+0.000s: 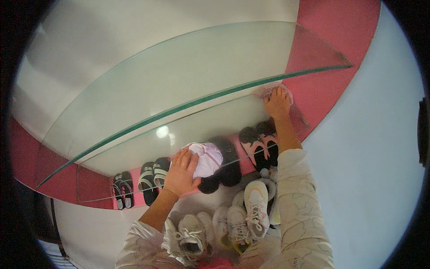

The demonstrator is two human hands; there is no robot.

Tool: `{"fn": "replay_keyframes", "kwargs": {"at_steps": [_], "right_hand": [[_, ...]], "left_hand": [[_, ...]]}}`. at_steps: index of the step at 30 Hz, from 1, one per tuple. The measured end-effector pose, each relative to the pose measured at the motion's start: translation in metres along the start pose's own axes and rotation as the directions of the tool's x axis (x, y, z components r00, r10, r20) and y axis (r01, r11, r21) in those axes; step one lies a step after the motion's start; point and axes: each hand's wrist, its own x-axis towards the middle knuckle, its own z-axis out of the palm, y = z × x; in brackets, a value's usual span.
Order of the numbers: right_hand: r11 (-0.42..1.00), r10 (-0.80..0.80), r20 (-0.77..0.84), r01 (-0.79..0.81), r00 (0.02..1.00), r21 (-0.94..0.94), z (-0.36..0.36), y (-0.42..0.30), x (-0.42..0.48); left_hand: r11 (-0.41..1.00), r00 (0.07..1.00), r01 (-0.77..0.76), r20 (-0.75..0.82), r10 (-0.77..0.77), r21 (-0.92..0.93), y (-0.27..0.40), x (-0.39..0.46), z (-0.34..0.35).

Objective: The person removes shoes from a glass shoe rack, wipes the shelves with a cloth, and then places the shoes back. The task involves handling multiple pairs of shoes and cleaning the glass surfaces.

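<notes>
My left hand (pixel 181 171) is spread, palm down, against the left side of a round bundle of white and lilac fabric (pixel 206 159); whether its fingers grip the bundle is unclear. Farther up and to the right, my right hand (pixel 278 102) presses a crumpled pinkish, sheer cloth (pixel 268 90) at the right end of the lower glass shelf (pixel 215 121), by the pink side wall. Above that shelf, a larger curved glass shelf (pixel 201 67) spans the view, its thick green edge running diagonally.
Black sandals (pixel 123 190), slides with pale straps (pixel 147 181), dark footwear (pixel 228 161) and pink-and-black shoes (pixel 258 148) line the pink bottom shelf. Several sneakers (pixel 257 205) are piled close to my body, between my forearms. The pink side panel (pixel 329 84) curves along the right.
</notes>
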Motion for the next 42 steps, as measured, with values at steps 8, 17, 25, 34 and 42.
{"fn": "replay_keyframes", "kwargs": {"at_steps": [8, 17, 25, 34, 42], "right_hand": [[0.991, 0.089, 0.256, -0.111, 0.963, 0.076, -0.057, 0.003, 0.033], [0.992, -0.017, 0.151, -0.001, 0.988, 0.124, -0.059, -0.009, 0.000], [1.000, -0.007, -0.046, 0.006, 0.999, -0.014, -0.025, 0.010, 0.001], [0.978, 0.011, 0.108, -0.033, 0.994, 0.204, -0.035, -0.004, 0.010], [-0.314, 0.095, 0.531, -0.481, 0.842, 0.818, -0.091, -0.061, -0.031]], "left_hand": [[1.000, 1.000, 0.010, -0.006, -0.010, -0.011, -0.002, -0.002, -0.002], [0.999, 0.999, 0.052, 0.001, -0.052, 0.012, -0.002, -0.004, -0.004], [1.000, 1.000, 0.025, -0.010, -0.025, -0.001, 0.001, -0.003, -0.004], [0.999, 1.000, 0.029, 0.010, -0.029, 0.015, 0.002, -0.003, -0.004], [0.999, 0.999, 0.034, -0.035, -0.033, 0.029, 0.002, -0.008, -0.007]]}}
